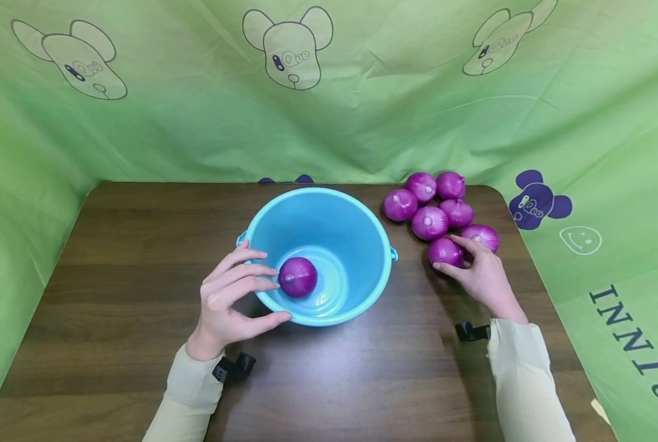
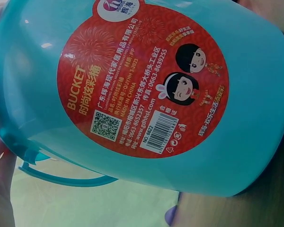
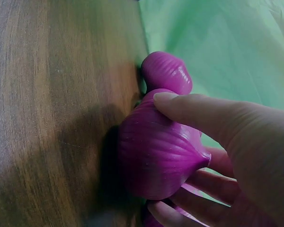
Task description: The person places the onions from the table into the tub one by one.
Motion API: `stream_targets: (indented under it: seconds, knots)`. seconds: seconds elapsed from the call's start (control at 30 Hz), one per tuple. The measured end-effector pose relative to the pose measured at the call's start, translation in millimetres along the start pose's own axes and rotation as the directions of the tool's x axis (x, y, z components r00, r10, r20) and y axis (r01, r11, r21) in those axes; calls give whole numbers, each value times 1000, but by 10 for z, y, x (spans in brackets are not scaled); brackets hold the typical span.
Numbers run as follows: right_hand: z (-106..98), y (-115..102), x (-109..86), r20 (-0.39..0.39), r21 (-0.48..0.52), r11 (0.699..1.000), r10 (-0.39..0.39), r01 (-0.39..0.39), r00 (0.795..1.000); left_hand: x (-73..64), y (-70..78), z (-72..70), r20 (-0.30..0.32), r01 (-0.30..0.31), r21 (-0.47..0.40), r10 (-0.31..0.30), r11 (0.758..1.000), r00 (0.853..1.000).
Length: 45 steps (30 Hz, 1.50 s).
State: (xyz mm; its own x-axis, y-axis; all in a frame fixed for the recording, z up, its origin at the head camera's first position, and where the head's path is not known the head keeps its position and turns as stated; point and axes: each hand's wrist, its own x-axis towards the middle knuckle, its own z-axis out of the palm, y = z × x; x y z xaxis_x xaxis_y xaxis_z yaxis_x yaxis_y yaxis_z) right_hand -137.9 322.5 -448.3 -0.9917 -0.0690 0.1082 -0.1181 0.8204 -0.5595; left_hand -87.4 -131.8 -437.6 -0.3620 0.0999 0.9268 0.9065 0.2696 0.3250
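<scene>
A light blue bucket (image 1: 381, 276) stands upright at the middle of the table, with one purple onion (image 1: 298, 277) on its floor. My left hand (image 1: 231, 301) holds the bucket's near-left rim, fingers reaching over the edge and thumb along the front. In the left wrist view the bucket's outer wall (image 2: 255, 109) bears a round red label (image 2: 142, 85). To the right, my right hand (image 1: 486, 279) grips another purple onion (image 1: 445, 252) between thumb and fingers. This onion (image 3: 156, 146) looks glossy and ribbed in the right wrist view, its pointed tip toward the palm.
Several more purple onions (image 1: 429, 223) cluster at the table's back right corner, one of them (image 1: 479, 236) right beside my right hand. A green printed cloth (image 1: 329, 135) hangs behind and around the brown wooden table (image 1: 351, 380). The bucket's handle (image 2: 68, 180) hangs on its far side.
</scene>
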Motion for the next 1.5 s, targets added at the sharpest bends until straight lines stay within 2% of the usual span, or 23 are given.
stream_targets:
  seconds: [0.33,0.93,1.5]
  knots:
    - [18,27,16,14,1,1000,13,-13,1000,13,7,-7,1,7,-1,-7,1000,1000]
    - [-56,-72,-39,-28,65,997,47,-45,998,26,16,-7,5,10,4,-10,1000,1000]
    - [-154,-264,-48,-114,136,991,13,3,993,11,0,-10,4,3,-6,-3,1000,1000]
